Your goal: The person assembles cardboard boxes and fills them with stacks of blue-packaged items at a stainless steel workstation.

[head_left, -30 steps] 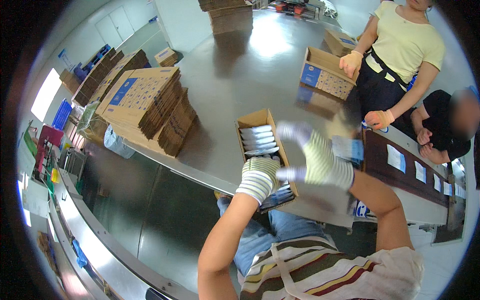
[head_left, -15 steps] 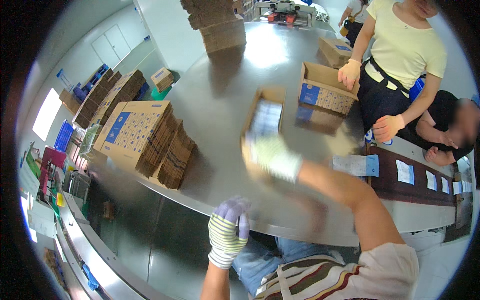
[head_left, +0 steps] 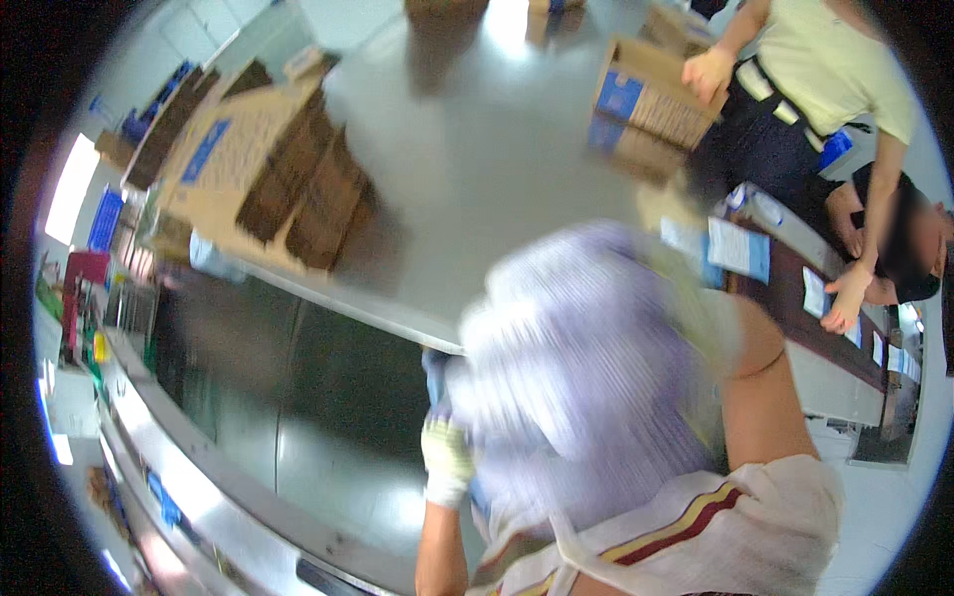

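My right hand (head_left: 586, 368), in a purple and white knit glove, is raised close and covers the middle of the view. It is smeared by motion, so its fingers and anything in them cannot be made out. Its bare forearm (head_left: 770, 397) bends up from the right sleeve. Lower left, my left hand (head_left: 447, 457) in a striped glove is held up beyond the table's front edge, its fingers blurred and partly hidden. Right of the raised hand, pale packets (head_left: 738, 248) lie at the near end of a dark conveyor belt (head_left: 785, 316).
Flat cartons (head_left: 238, 159) are piled at the table's left edge. A person in a yellow top has one hand (head_left: 708, 74) on an open carton (head_left: 651, 104), the other (head_left: 845, 298) over the belt. Another person (head_left: 899, 233) is at far right. Part of a carton (head_left: 556, 6) shows at the top.
My right hand has left the packet-filled carton and come up close. That carton is gone from the table's middle. The view has tipped down. The co-worker's lower hand has moved over the belt.
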`<state>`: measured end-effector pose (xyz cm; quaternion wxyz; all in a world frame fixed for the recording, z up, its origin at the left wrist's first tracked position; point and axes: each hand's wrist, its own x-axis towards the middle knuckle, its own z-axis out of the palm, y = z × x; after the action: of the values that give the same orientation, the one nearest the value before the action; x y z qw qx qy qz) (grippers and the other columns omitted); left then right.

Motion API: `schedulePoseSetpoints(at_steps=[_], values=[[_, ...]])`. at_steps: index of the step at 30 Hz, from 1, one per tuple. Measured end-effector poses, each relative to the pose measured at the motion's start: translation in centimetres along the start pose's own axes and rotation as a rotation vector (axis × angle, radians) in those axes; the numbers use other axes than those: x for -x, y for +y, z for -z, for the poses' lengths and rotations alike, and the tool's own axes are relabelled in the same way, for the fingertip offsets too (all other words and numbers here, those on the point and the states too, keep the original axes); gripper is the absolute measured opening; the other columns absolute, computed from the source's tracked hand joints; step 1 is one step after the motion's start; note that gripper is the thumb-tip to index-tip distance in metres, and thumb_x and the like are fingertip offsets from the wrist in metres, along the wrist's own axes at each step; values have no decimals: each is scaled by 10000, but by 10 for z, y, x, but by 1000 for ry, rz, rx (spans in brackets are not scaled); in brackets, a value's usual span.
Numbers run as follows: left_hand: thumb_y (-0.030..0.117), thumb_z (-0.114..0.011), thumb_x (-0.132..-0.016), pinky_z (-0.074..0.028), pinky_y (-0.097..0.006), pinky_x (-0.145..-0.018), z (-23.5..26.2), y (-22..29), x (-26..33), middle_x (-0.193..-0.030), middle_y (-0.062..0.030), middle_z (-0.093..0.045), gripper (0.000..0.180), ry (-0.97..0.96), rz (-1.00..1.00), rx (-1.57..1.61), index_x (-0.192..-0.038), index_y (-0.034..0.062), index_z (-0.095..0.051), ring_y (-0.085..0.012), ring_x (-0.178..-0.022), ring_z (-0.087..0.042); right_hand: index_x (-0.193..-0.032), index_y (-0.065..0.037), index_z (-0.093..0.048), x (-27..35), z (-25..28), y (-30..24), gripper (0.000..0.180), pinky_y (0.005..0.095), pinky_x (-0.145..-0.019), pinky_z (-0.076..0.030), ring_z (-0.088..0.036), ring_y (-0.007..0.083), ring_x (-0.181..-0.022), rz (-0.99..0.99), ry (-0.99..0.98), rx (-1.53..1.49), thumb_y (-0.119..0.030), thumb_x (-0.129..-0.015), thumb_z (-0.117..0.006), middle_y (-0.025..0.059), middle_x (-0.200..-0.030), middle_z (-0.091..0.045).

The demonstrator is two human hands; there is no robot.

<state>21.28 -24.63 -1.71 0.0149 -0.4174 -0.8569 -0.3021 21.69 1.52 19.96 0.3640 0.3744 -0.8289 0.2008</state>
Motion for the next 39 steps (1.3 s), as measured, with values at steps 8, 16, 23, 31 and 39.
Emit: schedulePoseSetpoints(at_steps=[8, 16, 23, 31, 39], values=[[64, -646, -734, -481, -397, -814, 35, 35, 0, -943, -108, -622, 235, 119, -115, 13, -963, 83, -598, -299, -946, -603, -1068, -128, -600, 4, 25, -86, 329, 398, -817, -481, -582, 275, -964, 21, -235, -77, -107, -740, -597, 84, -1087, -594], [71, -598, -778, -456, -422, -900, 114, 20, 77, -999, -126, -632, 235, 116, 148, -310, -1013, 67, -604, -336, -1040, -576, -1105, -126, -593, -12, 5, -119, 315, 386, -809, -487, -590, 274, -955, 109, -286, -221, -118, -790, -578, 93, -1077, -602], [100, -604, -791, -408, -429, -985, 186, -45, 260, -1174, -213, -545, 395, 389, 743, -646, -1165, 1, -524, -382, -1148, -495, -1137, -124, -586, -47, -49, -123, 304, 375, -802, -493, -597, 273, -946, 252, -237, -371, -128, -834, -562, 101, -1069, -609], [357, -700, -770, -419, -430, -964, 206, -42, 270, -1243, -292, -465, 858, 206, 1354, -568, -1389, -43, -263, -407, -1154, -480, -1110, -111, -583, -61, -180, -73, 292, 384, -785, -494, -600, 280, -938, 181, -287, -204, -133, -819, -567, 113, -1024, -613], [253, -791, -670, -393, -452, -970, 190, -39, 270, -1182, -256, -475, 894, 281, 1240, -519, -1349, -54, -298, -388, -1095, -467, -1192, -78, -519, -141, -230, 58, 417, 425, -1006, -386, -484, 344, -1138, 2, -287, 343, -155, -787, -584, 159, -1171, -540]])
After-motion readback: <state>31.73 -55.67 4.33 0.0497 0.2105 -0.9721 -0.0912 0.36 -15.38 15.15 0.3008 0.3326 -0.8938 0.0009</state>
